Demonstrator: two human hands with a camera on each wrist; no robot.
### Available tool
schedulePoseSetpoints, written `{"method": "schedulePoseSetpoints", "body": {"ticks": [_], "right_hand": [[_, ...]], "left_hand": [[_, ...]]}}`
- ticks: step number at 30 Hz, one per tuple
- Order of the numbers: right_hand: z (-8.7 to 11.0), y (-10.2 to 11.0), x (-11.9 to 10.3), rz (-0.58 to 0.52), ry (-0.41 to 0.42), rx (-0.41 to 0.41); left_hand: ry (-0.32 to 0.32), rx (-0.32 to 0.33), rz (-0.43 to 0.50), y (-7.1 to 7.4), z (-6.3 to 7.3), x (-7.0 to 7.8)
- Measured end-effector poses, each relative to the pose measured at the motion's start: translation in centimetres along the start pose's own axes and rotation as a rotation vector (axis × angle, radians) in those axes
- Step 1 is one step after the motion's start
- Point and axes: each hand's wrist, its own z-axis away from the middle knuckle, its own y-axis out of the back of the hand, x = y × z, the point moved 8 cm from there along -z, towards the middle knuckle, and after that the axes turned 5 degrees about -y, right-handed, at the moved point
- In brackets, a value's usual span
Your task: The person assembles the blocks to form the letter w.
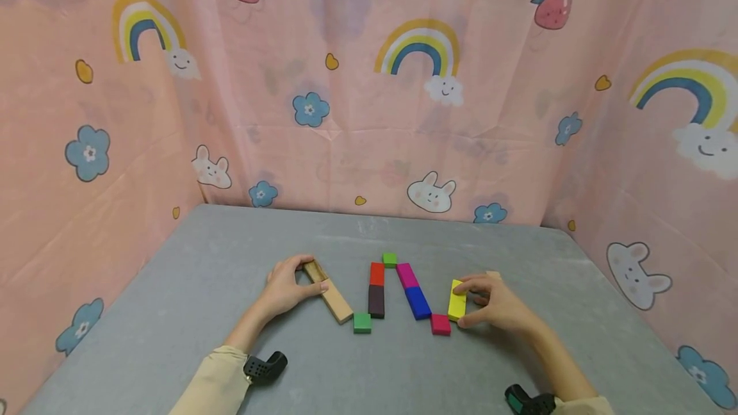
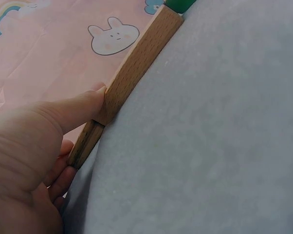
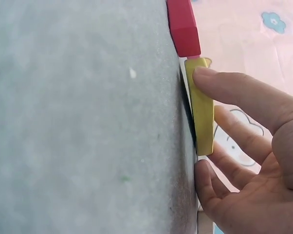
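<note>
My left hand [image 1: 285, 288] grips two wooden blocks laid end to end: the thumb presses where they meet, and the fingers reach the far end of the darker block [image 1: 314, 270]. The plain wooden block [image 1: 337, 303] slants down to a green block [image 1: 362, 323]. At the right, my right hand [image 1: 500, 303] pinches a yellow block [image 1: 457, 307] between thumb and fingers. In the right wrist view a thin dark gap shows beneath the yellow block [image 3: 202, 122]. Its near end is beside a crimson block [image 1: 441, 325].
Between the hands stand red [image 1: 377, 273] and dark brown [image 1: 377, 303] blocks, a light green block [image 1: 389, 260], and magenta [image 1: 407, 275] and blue [image 1: 418, 303] blocks in a zigzag. Another wooden block [image 1: 492, 273] lies partly hidden behind my right hand. Printed curtains [image 1: 369, 146] surround the grey table [image 1: 323, 370].
</note>
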Motion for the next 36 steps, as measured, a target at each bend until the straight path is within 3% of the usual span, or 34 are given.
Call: {"method": "schedulePoseSetpoints", "body": {"ticks": [36], "right_hand": [[-0.12, -0.58, -0.35, -0.011, -0.014, -0.037]], "left_hand": [[-0.002, -0.003, -0.009, 0.02, -0.02, 0.00]]}}
